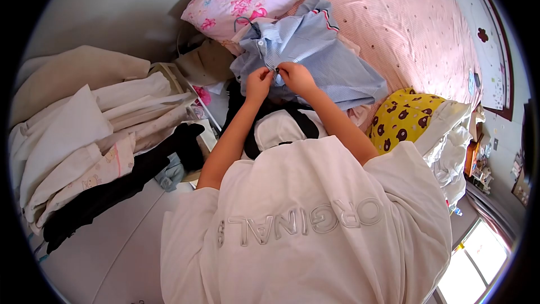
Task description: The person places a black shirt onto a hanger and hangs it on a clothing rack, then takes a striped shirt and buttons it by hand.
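A blue striped shirt (pixel 332 50) with a red, white and dark band lies on the bed's near edge, with a dark hanger hook showing at its collar. My left hand (pixel 260 83) pinches the shirt's front edge. Close beside it, my right hand (pixel 296 77) has its fingers closed on the same front edge, near a small dark spot between the hands. The exact bit of cloth under the fingertips is too small to make out. Behind the collar rests a pink floral pillow (pixel 242 3).
Pink bedding (pixel 405 34) spreads behind the shirt. A yellow bear-print cloth (pixel 402 118) sits at the right. On the left are piled pale clothes (pixel 73 129), black garments (pixel 112 191) and an open drawer (pixel 169 76). A window (pixel 478 259) is at the lower right.
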Demonstrator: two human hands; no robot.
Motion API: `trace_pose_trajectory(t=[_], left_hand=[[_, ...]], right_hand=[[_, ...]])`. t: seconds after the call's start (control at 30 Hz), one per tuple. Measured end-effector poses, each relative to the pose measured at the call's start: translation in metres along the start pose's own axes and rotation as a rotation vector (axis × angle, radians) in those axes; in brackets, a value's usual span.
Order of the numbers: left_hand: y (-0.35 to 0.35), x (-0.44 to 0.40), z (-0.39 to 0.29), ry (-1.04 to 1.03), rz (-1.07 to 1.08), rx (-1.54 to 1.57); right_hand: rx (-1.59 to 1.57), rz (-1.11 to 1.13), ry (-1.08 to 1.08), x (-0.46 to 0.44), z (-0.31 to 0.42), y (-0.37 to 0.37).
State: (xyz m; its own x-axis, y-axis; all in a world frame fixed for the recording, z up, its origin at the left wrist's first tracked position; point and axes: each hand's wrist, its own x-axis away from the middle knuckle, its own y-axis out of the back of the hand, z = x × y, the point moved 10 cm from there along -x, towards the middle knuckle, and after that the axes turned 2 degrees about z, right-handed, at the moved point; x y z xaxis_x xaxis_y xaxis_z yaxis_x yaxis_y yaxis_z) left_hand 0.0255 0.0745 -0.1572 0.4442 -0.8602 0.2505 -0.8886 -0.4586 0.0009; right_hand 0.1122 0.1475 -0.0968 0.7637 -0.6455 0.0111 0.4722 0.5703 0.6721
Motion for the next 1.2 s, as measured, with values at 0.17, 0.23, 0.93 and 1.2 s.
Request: trace_pose_trajectory(t=[0.17, 0.23, 0.93, 1.2], left_hand=[[-0.001, 0.008, 0.006, 0.047, -0.029, 0.006], [0.001, 0.011, 0.01, 0.106, -0.06, 0.042], [0.01, 0.017, 0.006, 0.153, -0.138, 0.104], [0.003, 0.017, 0.017, 0.127, -0.051, 0.263]], right_hand=[[0.213, -0.073, -0.09, 0.005, -0.002, 0.001], [0.216, -0.081, -0.067, 0.006, 0.003, 0.001], [0.088, 0.05, -0.039, 0.007, 0.008, -0.01], [-0.051, 0.155, -0.019, 0.004, -0.001, -0.016]])
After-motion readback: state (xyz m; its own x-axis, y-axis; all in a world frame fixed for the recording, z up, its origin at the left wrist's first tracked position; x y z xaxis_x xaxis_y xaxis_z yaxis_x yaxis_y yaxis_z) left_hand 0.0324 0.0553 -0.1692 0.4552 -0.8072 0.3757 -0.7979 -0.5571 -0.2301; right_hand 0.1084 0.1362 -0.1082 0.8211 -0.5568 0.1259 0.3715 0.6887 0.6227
